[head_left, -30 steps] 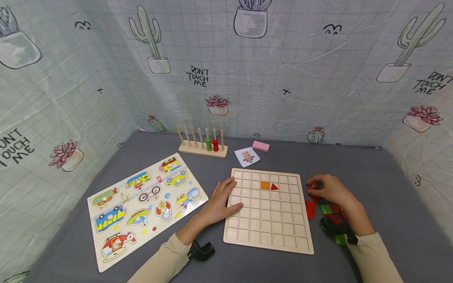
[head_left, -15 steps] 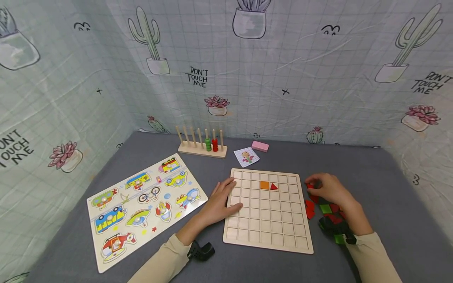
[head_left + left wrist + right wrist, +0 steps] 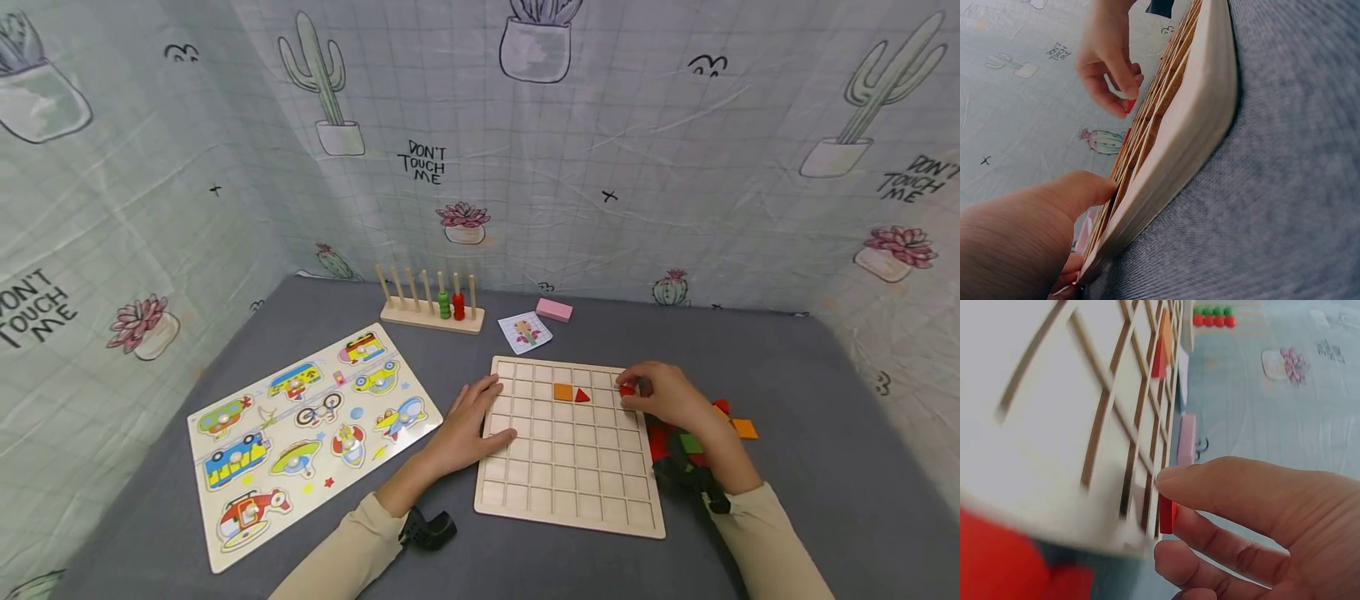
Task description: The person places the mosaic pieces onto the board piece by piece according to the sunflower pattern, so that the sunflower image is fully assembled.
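Observation:
A wooden grid board [image 3: 527,475] lies flat in front of the person. In the head view, an orange square tile [image 3: 562,392] and a red triangle tile [image 3: 582,396] sit side by side in its cells. The left hand [image 3: 468,429] rests on the board's left edge with its fingers fairly straight; its thumb [image 3: 1088,187] touches the top in the left wrist view. Over the board's upper right corner, the right hand [image 3: 663,396] pinches a small red tile [image 3: 1166,514] between thumb and fingers. The tile's full outline is hidden by the fingers.
Red, green and orange tiles [image 3: 744,428] lie in a pile right of the board, partly under the right wrist. A picture card [image 3: 525,332], a pink block [image 3: 554,310] and a peg stand [image 3: 420,314] are behind. A vehicle puzzle [image 3: 315,433] lies at left.
The right hand has moved left from beside the pile to over the board's right edge, carrying the red tile. More of the pile shows behind it. The left hand has stayed put.

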A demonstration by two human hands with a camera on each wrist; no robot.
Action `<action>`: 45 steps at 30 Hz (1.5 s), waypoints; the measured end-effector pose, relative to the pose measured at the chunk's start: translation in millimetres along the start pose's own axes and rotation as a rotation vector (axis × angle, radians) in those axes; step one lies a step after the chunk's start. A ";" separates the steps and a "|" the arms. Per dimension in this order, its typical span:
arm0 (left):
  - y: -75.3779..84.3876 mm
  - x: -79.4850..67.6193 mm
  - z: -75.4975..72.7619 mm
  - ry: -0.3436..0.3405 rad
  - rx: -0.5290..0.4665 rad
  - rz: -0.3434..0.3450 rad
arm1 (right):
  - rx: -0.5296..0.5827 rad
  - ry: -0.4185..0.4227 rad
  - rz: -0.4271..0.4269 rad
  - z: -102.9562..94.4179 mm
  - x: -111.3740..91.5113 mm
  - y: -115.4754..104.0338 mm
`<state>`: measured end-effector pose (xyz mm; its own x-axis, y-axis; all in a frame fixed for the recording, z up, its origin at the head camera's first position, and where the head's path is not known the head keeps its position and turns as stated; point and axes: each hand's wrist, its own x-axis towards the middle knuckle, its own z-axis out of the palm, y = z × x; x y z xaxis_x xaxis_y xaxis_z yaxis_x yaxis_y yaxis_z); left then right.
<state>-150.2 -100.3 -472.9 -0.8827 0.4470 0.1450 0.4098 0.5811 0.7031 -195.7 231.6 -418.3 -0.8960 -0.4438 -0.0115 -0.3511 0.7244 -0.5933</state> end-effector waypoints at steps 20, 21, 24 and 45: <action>-0.4 0.5 1.1 0.002 0.020 -0.007 | 0.078 -0.080 -0.127 27.6 33.2 -40.3; -0.5 0.6 1.7 0.004 0.019 -0.006 | 0.080 -0.092 -0.124 30.1 34.4 -41.3; -1.1 0.8 3.9 0.005 0.024 -0.004 | 0.078 -0.114 -0.115 37.0 37.6 -44.2; -0.8 1.6 0.7 -0.012 0.016 -0.013 | 0.007 -0.087 -0.206 46.3 57.6 -59.4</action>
<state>-151.8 -99.6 -473.7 -0.8852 0.4472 0.1279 0.4021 0.5974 0.6938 -213.8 138.6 -420.9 -0.7787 -0.6260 0.0409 -0.5220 0.6103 -0.5959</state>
